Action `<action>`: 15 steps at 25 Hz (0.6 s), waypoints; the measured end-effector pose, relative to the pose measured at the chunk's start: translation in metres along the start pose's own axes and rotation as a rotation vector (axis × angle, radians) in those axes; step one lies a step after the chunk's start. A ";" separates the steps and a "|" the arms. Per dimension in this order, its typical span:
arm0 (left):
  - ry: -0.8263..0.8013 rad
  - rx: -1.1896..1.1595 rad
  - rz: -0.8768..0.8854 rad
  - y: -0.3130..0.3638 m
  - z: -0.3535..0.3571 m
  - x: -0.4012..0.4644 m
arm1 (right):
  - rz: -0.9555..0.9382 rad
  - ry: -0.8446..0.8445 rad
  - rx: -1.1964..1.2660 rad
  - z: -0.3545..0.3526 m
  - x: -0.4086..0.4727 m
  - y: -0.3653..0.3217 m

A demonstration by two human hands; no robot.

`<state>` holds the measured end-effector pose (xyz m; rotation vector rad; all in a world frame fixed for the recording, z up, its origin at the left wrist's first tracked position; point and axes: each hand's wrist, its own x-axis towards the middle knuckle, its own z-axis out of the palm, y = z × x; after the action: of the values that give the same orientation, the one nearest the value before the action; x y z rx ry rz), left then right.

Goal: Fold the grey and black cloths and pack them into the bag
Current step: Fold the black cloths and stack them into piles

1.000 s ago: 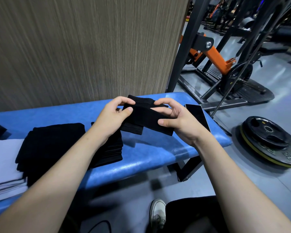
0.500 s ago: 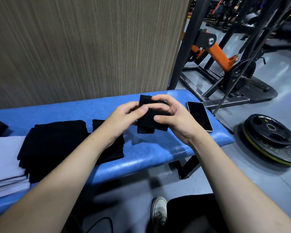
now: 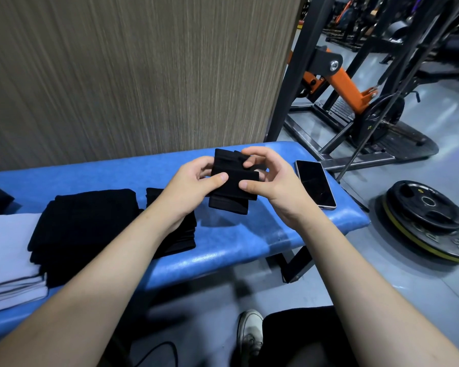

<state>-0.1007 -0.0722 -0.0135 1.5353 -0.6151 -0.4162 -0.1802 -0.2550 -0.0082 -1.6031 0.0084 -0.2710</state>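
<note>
Black cloth [image 3: 232,188], edges under both hands

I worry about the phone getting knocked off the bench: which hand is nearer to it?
Right. The right hand holds the black cloth just left of the phone, apart from it. The left hand grips the cloth's far side, further away.

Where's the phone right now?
The phone lies face up on the blue bench near its right end, just right of the right hand.
</note>
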 end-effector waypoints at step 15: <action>0.090 -0.162 -0.062 0.002 -0.003 -0.001 | 0.038 0.006 -0.076 0.002 -0.003 0.000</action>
<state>-0.0999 -0.0687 -0.0115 1.4130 -0.4538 -0.4316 -0.1826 -0.2522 -0.0083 -1.6758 0.0542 -0.2489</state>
